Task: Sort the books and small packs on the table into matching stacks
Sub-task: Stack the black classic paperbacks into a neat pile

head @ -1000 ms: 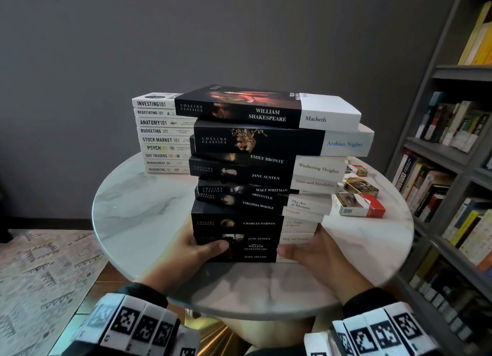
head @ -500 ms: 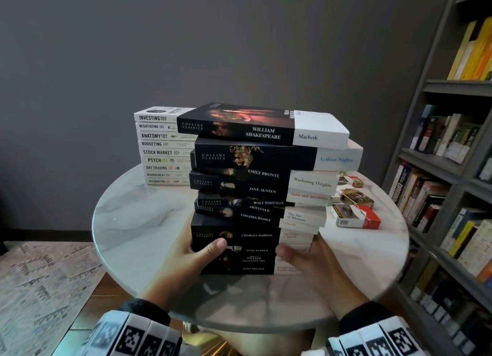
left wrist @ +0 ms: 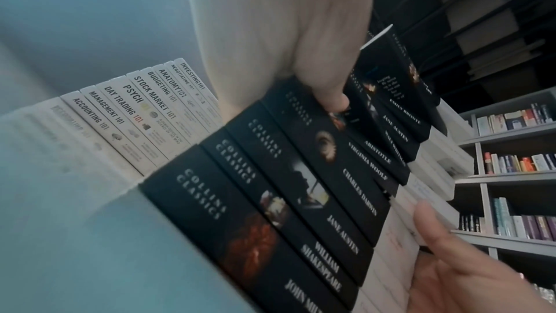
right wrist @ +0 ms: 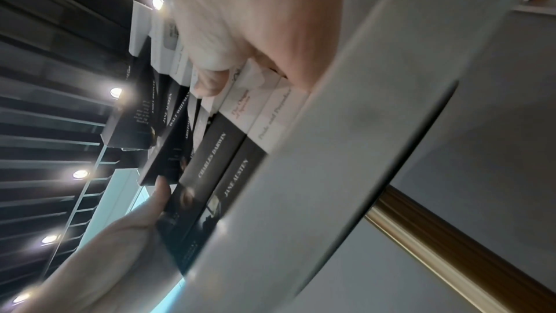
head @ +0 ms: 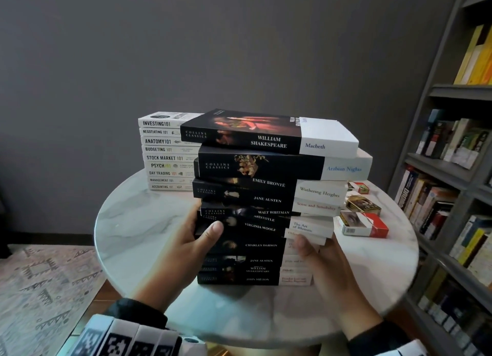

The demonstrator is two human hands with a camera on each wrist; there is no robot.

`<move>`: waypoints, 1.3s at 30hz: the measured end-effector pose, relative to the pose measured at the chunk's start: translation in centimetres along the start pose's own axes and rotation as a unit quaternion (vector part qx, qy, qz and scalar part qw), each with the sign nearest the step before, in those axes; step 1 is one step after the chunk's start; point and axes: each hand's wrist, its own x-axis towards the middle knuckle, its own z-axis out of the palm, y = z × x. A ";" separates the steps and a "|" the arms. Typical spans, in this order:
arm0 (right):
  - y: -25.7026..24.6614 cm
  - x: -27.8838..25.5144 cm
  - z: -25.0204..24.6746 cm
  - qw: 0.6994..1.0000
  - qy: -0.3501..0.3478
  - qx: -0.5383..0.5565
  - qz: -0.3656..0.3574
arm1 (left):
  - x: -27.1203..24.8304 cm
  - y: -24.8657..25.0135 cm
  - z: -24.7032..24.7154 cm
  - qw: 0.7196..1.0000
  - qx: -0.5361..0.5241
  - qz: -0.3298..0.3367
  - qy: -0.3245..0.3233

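1. Here, a person's left hand [head: 186,249] and right hand [head: 323,265] bracket the dark stack of classics [head: 266,209] on a round marble table [head: 138,230], one hand at each end of the spines.

2. The left thumb [head: 214,229] presses the spine face near the Virginia Woolf volume; its other fingers wrap out of sight round the stack's far end. The right thumb [head: 302,246] sits on the white end at the Charles Darwin level, fingers curled behind. Both hands look clamped on the middle of the pile, though their hidden fingers cannot be checked.

3. The relation that matters: the books' long axis runs straight from one set of fingers to the other, and the pile lies between them, neither hand nearer. Above the thumbs the volumes are skewed, Macbeth [head: 269,132] and Arabian Nights [head: 285,165] overhanging towards the right-hand fingers.

4. Judged from this, the step is squaring the stack; an inward squeeze would align it, while a careless shove could topple the top-heavy upper books.

5. Beyond the left fingers stands the white 101-series stack [head: 162,156], already neat. Past the right fingers lie loose small packs [head: 363,224], not yet stacked.

6. The tabletop is smooth and pale. A grey wall stands behind, a bookshelf [head: 452,169] to the right, a patterned rug [head: 45,281] on the floor.
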 end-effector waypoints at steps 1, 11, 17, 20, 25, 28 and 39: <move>-0.1 0.1 -0.2 1.000 -0.006 0.006 0.005 | 0.0 0.1 0.0 1.000 -0.002 -0.004 -0.002; -1.8 1.5 -1.2 0.997 -0.051 0.051 0.019 | 1.4 1.0 -0.8 0.998 0.003 -0.052 -0.037; -1.7 1.4 -0.8 0.998 -0.042 0.043 0.005 | 1.0 0.8 -0.7 0.997 -0.009 -0.052 -0.060; -1.9 1.4 -0.9 0.998 -0.051 0.028 0.017 | 0.9 0.6 -0.9 0.998 -0.019 -0.037 -0.047; -1.5 1.6 -1.3 0.997 -0.055 0.002 0.045 | 0.7 0.5 -0.9 0.999 -0.034 -0.034 -0.019; -1.5 1.7 -1.2 0.997 -0.050 -0.009 0.050 | 0.8 0.4 -0.9 0.998 -0.029 -0.050 -0.025; -1.1 2.1 -1.4 0.997 -0.047 -0.042 0.048 | 0.7 1.0 -0.4 0.996 -0.023 -0.071 -0.050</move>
